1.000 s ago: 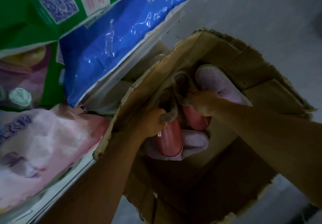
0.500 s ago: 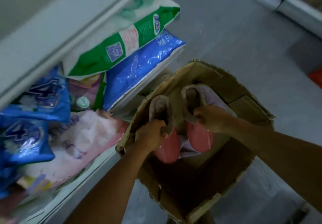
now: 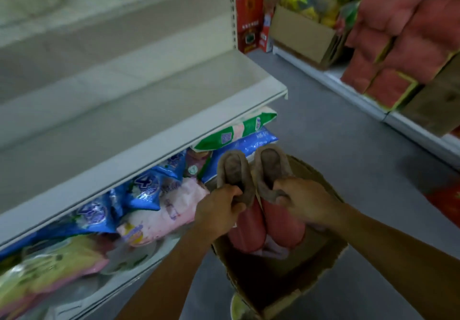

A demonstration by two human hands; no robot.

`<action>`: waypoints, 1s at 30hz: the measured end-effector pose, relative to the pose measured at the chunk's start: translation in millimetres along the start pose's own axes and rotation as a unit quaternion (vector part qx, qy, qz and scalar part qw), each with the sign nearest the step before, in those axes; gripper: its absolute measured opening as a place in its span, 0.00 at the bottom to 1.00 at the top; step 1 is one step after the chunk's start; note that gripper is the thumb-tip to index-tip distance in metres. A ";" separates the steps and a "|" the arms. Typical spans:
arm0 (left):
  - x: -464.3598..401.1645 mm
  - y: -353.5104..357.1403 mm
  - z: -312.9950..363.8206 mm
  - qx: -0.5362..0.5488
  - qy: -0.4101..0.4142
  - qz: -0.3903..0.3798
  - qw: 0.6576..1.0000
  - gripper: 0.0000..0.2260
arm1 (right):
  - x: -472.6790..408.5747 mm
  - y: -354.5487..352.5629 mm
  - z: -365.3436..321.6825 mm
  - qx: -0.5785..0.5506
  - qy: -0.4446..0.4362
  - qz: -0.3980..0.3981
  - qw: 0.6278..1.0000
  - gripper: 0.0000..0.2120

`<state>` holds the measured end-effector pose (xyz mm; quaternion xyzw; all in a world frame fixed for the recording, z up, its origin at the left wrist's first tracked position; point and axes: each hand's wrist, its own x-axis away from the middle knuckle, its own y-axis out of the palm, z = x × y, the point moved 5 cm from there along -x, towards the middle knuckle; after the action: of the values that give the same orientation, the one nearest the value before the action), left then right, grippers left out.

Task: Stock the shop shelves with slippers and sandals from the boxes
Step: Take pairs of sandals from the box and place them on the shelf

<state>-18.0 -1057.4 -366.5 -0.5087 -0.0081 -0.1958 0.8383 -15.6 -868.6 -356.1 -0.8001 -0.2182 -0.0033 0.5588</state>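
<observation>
A pale metal shelf point(image 3: 159, 100) stands bare above a lower shelf point(image 3: 139, 267) crowded with blue, pink and green bags point(image 3: 146, 190). On the grey floor point(image 3: 348, 145) beside it sits an open cardboard box point(image 3: 293, 282); red packs point(image 3: 388, 45) line the shelving opposite.
</observation>
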 end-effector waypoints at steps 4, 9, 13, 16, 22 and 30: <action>52.6 -57.4 11.3 -0.020 -0.027 0.081 0.996 0.14 | 13.1 -45.0 -51.6 0.040 -0.048 0.028 0.998 0.02; 129.2 -118.5 12.1 -0.045 -0.075 0.132 0.987 0.13 | 35.9 -88.4 -133.0 0.064 -0.148 0.080 0.984 0.05; 196.3 -162.8 2.1 -0.087 -0.117 0.175 0.974 0.11 | 55.3 -107.0 -214.1 0.103 -0.230 0.101 0.962 0.07; 255.5 -192.8 -12.6 -0.114 -0.153 0.209 0.959 0.10 | 68.8 -106.1 -278.5 0.135 -0.284 0.098 0.944 0.07; 384.9 -236.0 -64.0 -0.134 -0.233 0.252 0.930 0.08 | 93.3 -77.8 -414.6 0.167 -0.393 0.089 0.900 0.06; 573.1 -271.3 -176.3 -0.132 -0.348 0.264 0.890 0.10 | 132.0 7.1 -629.6 0.222 -0.506 0.096 0.828 0.07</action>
<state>387.0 -1501.9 -98.9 -0.6337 -0.1389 0.2226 0.7277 256.5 -1388.9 -93.1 -0.5612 -0.3875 0.5042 0.5298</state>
